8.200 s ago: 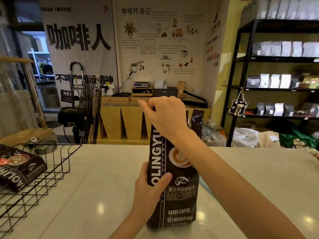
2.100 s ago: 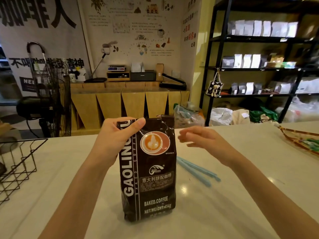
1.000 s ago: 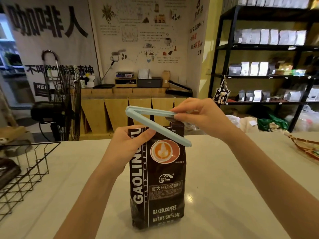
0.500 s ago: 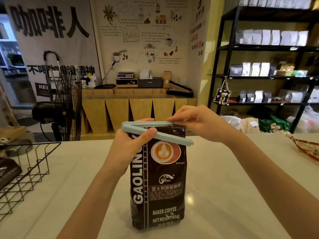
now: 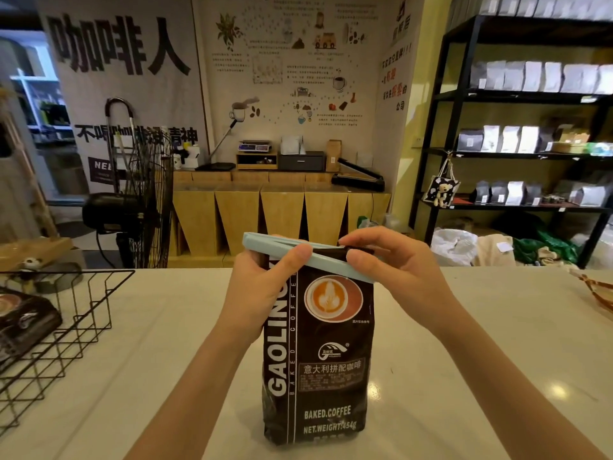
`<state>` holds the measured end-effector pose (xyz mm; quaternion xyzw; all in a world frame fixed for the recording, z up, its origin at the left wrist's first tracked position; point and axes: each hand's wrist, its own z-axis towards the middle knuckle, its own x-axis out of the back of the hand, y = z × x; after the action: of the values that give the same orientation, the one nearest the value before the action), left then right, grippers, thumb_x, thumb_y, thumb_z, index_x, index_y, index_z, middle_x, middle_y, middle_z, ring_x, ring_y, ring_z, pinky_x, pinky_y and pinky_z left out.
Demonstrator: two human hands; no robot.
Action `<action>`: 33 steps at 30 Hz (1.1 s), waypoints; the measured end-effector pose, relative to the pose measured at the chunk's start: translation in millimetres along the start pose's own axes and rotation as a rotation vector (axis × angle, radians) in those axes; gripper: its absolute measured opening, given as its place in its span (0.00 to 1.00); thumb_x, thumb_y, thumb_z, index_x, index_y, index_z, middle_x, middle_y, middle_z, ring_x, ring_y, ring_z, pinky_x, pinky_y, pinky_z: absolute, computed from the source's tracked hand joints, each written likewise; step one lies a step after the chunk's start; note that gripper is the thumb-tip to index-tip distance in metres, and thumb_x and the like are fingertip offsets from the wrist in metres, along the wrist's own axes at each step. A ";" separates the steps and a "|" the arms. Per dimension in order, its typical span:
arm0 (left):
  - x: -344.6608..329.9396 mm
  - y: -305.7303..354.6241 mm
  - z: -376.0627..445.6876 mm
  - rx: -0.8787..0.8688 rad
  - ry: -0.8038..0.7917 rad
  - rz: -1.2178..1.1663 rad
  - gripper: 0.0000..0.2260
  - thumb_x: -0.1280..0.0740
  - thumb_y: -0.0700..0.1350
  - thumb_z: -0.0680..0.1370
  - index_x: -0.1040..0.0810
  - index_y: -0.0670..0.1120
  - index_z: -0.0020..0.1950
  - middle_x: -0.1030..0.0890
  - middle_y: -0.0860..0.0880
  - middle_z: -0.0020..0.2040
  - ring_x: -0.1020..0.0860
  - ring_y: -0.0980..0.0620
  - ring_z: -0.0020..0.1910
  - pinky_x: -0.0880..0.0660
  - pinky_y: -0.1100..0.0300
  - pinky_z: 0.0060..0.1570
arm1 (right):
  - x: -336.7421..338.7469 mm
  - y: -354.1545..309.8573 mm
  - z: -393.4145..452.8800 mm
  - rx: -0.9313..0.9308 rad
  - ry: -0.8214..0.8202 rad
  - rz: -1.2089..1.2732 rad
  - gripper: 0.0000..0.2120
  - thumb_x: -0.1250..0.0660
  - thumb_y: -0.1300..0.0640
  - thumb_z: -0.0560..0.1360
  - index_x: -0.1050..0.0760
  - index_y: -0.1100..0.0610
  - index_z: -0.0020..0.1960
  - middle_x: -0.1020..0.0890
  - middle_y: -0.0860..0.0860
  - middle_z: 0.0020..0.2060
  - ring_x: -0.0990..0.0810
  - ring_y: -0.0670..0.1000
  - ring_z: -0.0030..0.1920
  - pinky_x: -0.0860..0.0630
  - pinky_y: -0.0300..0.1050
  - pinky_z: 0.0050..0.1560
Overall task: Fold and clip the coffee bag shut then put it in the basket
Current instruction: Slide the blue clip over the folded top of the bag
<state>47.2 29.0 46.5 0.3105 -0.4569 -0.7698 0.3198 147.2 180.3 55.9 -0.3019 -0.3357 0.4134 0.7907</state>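
A tall dark coffee bag (image 5: 318, 360) stands upright on the white counter, its top folded down. A long pale blue sealing clip (image 5: 326, 260) straddles the folded top, its two arms still a little apart at the right end. My left hand (image 5: 265, 287) grips the bag's upper left corner and the clip's hinge end, thumb pressed over the clip. My right hand (image 5: 391, 267) pinches the clip's right end at the bag's top right corner. The black wire basket (image 5: 76, 327) stands at the counter's left edge.
Another dark coffee bag (image 5: 23, 320) lies inside the basket. A woven tray edge (image 5: 597, 293) shows at the far right of the counter. Behind the counter stand a floor fan (image 5: 142, 200), wooden cabinets and black shelving (image 5: 517, 127) with bags.
My right hand picked the blue clip off the counter, brought it over the folded bag top and lowered it. The clip's arms have closed closer together around the fold.
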 end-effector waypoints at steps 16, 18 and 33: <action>15.2 6.2 -0.9 -0.178 0.009 0.051 0.25 0.28 0.46 0.58 0.28 0.58 0.52 0.19 0.49 0.41 0.19 0.53 0.40 0.20 0.59 0.40 | 1.8 -5.5 10.1 -0.113 0.023 -0.052 0.07 0.31 0.59 0.70 0.19 0.48 0.37 0.15 0.42 0.29 0.16 0.44 0.38 0.21 0.34 0.33; 15.7 4.2 -4.9 -0.237 0.051 0.096 0.22 0.28 0.47 0.58 0.26 0.58 0.50 0.21 0.49 0.41 0.19 0.55 0.38 0.21 0.63 0.38 | 0.9 -5.3 10.1 -0.119 0.028 -0.063 0.06 0.31 0.59 0.70 0.19 0.49 0.38 0.15 0.43 0.30 0.16 0.44 0.38 0.21 0.33 0.34; 0.9 -10.5 -7.3 -0.158 0.181 0.161 0.18 0.27 0.51 0.55 0.27 0.50 0.40 0.21 0.49 0.35 0.19 0.53 0.32 0.21 0.60 0.31 | 2.8 -2.6 15.7 -0.194 0.028 -0.058 0.04 0.31 0.55 0.67 0.17 0.50 0.40 0.17 0.41 0.47 0.22 0.36 0.52 0.23 0.39 0.47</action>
<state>50.2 28.6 34.0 0.3148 -0.3874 -0.7441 0.4441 137.4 184.6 68.0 -0.3729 -0.3716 0.3517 0.7740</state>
